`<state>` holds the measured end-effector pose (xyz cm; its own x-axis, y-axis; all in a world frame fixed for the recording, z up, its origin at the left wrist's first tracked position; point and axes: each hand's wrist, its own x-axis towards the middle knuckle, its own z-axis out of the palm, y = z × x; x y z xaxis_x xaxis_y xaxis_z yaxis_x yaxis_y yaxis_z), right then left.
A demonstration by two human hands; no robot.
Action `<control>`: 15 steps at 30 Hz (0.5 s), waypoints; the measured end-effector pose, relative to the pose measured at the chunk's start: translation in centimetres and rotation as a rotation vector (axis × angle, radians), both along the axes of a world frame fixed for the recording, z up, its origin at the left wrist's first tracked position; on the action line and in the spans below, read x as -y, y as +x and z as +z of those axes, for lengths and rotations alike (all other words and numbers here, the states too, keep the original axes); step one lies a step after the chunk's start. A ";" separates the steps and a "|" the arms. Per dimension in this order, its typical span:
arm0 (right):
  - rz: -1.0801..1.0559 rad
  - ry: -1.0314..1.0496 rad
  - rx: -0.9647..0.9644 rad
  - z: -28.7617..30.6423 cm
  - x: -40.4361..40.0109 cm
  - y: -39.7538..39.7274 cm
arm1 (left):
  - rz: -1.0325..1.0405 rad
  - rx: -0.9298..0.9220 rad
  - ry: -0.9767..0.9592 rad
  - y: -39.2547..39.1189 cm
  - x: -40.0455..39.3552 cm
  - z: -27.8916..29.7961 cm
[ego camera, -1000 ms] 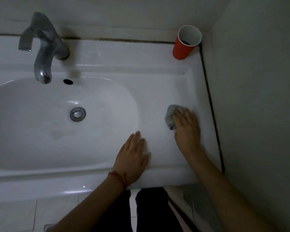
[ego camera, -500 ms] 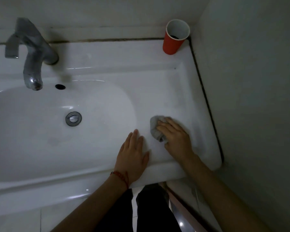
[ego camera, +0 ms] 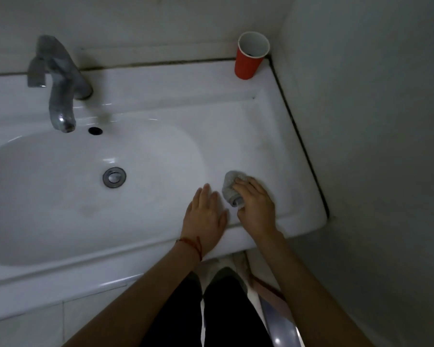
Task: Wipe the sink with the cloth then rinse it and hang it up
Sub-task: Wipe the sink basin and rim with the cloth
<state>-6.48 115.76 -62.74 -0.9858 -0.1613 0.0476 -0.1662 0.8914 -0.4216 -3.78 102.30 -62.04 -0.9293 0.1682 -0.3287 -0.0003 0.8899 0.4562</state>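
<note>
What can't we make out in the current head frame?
- cloth: head view; right hand covers much of it, so its size and fold are hidden.
- sink: left part of the basin is cut off by the frame edge.
- red cup: contents lost in dark shadow inside.
- tap: dim light; no stream visible, can't confirm off.
- Sink surface under left hand: covered by palm.

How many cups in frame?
1. A red cup stands upright on the sink ledge, in the far right corner against the wall. No other is visible; the sink's left end is cut off by the frame.
</note>
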 end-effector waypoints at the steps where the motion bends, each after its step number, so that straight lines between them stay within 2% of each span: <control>1: -0.004 -0.021 0.011 0.1 0.0 0.1 | 0.004 -0.008 0.010 0.1 0.0 0.1; 8: -0.043 -0.202 0.213 2.1 -0.7 0.2 | 0.098 -0.047 0.047 2.1 1.8 2.1; 15: 0.042 -0.463 0.199 3.3 2.9 3.3 | 0.328 -0.094 0.054 8.0 7.7 2.8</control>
